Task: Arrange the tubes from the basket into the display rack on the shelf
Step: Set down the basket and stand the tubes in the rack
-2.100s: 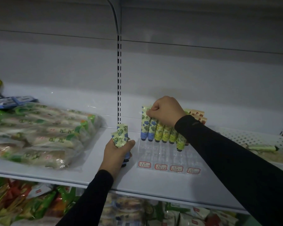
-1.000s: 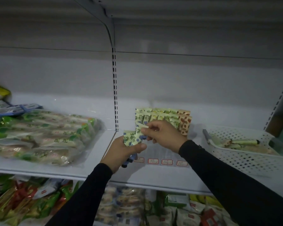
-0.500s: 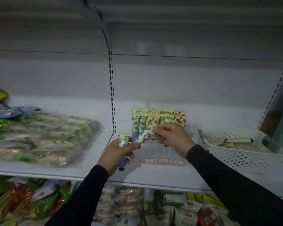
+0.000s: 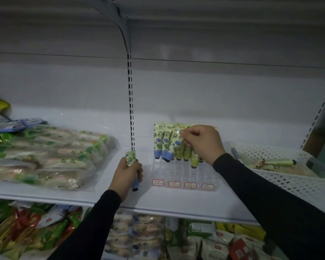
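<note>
Moved up to the rack (image 4: 184,171), right hand (image 4: 203,143) pinches a tube (image 4: 176,141); left hand (image 4: 125,175) grips another tube (image 4: 130,158).

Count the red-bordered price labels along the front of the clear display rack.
4, in one row on the front edge of the display rack: the first at the left, then, then, and the last at the right. None looks hidden.

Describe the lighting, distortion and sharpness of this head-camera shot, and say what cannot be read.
Head view: dim, flat light, with corners darker than the centre; wide-angle bending curves the shelf edge and the slotted upright; the right hand and the tubes in the rack are soft-edged; the red-framed price labels are too small to read; the basket contents are murky.
</note>
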Motion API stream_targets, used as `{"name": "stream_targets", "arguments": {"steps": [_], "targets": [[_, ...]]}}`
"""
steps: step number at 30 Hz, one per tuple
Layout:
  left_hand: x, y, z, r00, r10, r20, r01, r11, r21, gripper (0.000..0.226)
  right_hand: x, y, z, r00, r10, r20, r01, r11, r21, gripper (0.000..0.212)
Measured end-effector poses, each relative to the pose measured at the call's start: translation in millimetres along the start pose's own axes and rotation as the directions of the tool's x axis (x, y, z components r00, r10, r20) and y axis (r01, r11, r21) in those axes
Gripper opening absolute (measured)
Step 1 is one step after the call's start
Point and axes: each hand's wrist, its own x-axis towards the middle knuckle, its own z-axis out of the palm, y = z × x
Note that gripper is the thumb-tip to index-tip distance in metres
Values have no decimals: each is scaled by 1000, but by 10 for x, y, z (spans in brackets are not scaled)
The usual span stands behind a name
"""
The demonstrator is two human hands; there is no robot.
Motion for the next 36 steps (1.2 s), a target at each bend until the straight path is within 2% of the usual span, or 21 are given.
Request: {"name": "stream_targets", "arguments": {"steps": [11,22,36], "targets": [[38,-227,-70,987,159,35,-159,987,-16,5,167,29,208,991,-131,31,134,965,-225,22],[61,-262,-103,985,159,62,-158,987,-27,9,185,164,353,987,-150,62,162,926,-340,25],[62,-261,-106,980,182,84,-180,983,-30,7,255,142,377,989,-97,107,129,927,-353,26]]}}
